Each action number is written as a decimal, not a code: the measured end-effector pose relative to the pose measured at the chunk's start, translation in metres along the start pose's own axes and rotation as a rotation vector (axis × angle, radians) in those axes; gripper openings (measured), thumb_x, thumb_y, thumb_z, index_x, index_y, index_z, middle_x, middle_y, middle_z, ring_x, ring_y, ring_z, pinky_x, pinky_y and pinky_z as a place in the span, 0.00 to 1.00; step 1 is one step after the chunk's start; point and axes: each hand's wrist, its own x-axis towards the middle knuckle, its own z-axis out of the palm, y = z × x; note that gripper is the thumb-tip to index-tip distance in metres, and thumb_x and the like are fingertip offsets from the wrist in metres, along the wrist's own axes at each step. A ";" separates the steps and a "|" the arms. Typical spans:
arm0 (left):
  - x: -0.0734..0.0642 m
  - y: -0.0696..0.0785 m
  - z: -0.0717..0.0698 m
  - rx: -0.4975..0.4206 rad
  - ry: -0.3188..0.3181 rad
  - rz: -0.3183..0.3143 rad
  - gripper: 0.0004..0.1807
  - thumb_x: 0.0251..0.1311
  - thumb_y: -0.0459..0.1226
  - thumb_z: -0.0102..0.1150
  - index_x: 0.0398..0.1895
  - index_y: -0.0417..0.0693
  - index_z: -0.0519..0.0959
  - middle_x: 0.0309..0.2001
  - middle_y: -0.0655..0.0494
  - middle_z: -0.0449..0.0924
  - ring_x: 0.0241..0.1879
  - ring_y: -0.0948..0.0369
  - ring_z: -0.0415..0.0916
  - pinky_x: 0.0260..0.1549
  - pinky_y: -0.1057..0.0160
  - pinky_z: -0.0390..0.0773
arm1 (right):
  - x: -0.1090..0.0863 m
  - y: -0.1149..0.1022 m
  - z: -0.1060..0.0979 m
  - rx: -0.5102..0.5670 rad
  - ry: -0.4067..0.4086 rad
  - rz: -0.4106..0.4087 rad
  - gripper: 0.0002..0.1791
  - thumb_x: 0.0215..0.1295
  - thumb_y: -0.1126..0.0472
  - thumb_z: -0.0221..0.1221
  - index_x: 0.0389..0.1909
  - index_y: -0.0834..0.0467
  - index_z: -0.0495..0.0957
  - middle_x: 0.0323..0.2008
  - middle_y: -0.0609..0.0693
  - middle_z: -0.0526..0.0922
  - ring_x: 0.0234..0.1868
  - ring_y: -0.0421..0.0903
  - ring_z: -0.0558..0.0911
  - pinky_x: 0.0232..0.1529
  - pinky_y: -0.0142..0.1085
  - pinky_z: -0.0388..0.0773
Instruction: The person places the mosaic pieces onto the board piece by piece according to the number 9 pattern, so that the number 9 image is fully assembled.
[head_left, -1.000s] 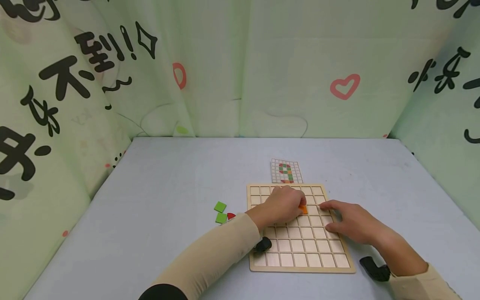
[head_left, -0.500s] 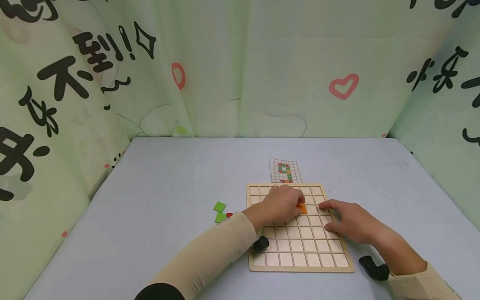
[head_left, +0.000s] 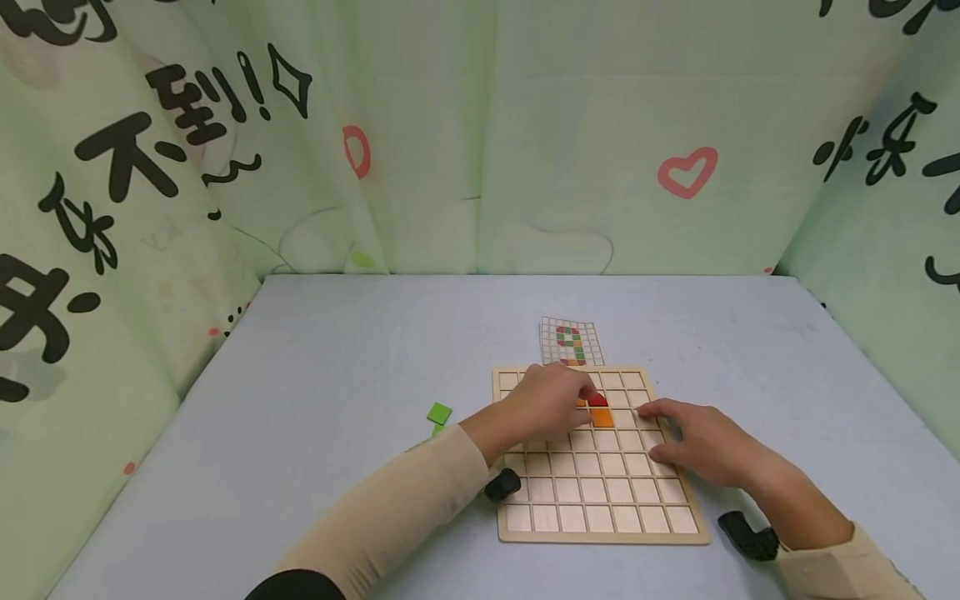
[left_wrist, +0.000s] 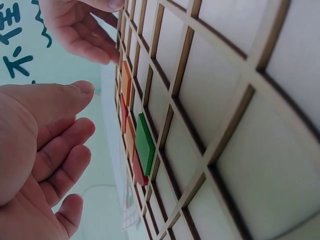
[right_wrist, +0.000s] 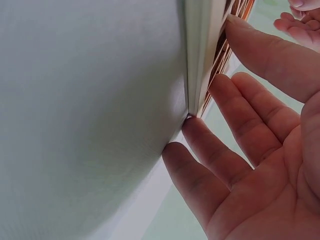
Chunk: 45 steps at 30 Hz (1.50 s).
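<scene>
My left hand (head_left: 546, 402) hovers just over the wooden grid board (head_left: 592, 535), its fingers loosely bent with nothing between them. Beside its fingertips an orange square tile (head_left: 602, 417) and a red tile (head_left: 597, 400) lie in cells. The left wrist view shows a green tile (left_wrist: 145, 145), a second orange tile (left_wrist: 131, 136) and another red tile (left_wrist: 139, 171) in the grid, apart from the left hand (left_wrist: 50, 155). My right hand (head_left: 708, 442) rests on the board's right side, thumb and fingers spread along its frame.
A small printed card (head_left: 572, 342) with a coloured grid pattern lies behind the board. Left of it, a loose green tile (head_left: 439, 413) sits on the white table (head_left: 337, 375), another partly behind the left sleeve (head_left: 405, 492). A patterned curtain (head_left: 562, 167) surrounds the table.
My left hand has let go of the orange square tile and drawn back up and left. The orange square and a red tile are uncovered. My right hand stays put.
</scene>
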 end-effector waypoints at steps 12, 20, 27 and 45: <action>-0.018 -0.014 -0.008 -0.041 0.041 -0.012 0.17 0.63 0.46 0.68 0.54 0.54 0.83 0.47 0.66 0.84 0.47 0.65 0.74 0.49 0.62 0.70 | 0.000 0.000 0.000 -0.003 0.000 0.000 0.32 0.59 0.58 0.69 0.63 0.64 0.73 0.61 0.69 0.73 0.63 0.71 0.69 0.58 0.65 0.66; -0.028 -0.022 -0.011 -0.081 0.061 -0.047 0.17 0.63 0.45 0.67 0.53 0.53 0.83 0.47 0.64 0.84 0.48 0.63 0.73 0.52 0.60 0.69 | 0.000 0.001 0.000 0.009 -0.004 0.005 0.33 0.59 0.57 0.69 0.64 0.64 0.73 0.62 0.69 0.72 0.63 0.71 0.68 0.58 0.65 0.65; -0.034 -0.029 -0.012 -0.153 0.052 -0.074 0.18 0.64 0.44 0.67 0.54 0.49 0.82 0.49 0.60 0.83 0.51 0.61 0.73 0.52 0.66 0.73 | 0.000 0.001 0.001 0.009 0.000 -0.005 0.33 0.59 0.57 0.69 0.64 0.64 0.72 0.62 0.69 0.73 0.63 0.71 0.68 0.58 0.65 0.66; -0.056 -0.059 -0.019 -0.249 0.101 -0.159 0.22 0.62 0.40 0.69 0.59 0.46 0.80 0.54 0.56 0.81 0.56 0.57 0.73 0.54 0.63 0.75 | 0.001 0.003 0.001 0.014 -0.001 0.001 0.33 0.59 0.57 0.69 0.64 0.64 0.73 0.63 0.69 0.72 0.63 0.71 0.68 0.58 0.65 0.66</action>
